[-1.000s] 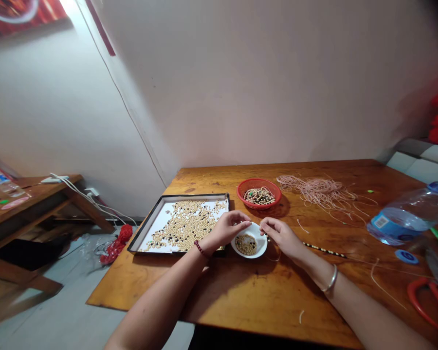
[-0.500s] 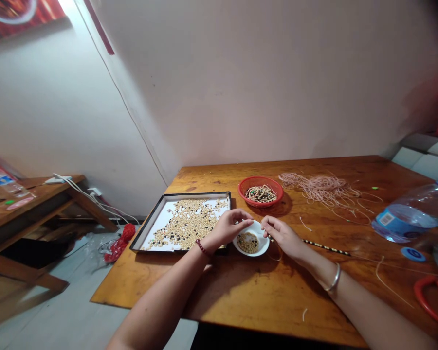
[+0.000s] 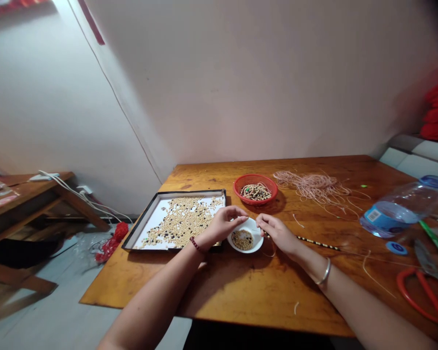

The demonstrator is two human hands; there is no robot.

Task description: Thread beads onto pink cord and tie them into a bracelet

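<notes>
View shifted, beaded strand [image 3: 318,242] partly hidden

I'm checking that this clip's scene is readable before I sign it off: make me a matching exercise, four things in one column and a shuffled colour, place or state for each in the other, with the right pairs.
Things:
1. bowl
2. tray
3. basket
4. bead strand

Descriptions:
A. red, with strung beads inside
B. black and pale, partly hidden behind the right hand
C. white, with loose beads inside
D. black-rimmed, furthest left of the four

Pairs: 1-C, 2-D, 3-A, 4-B
</notes>
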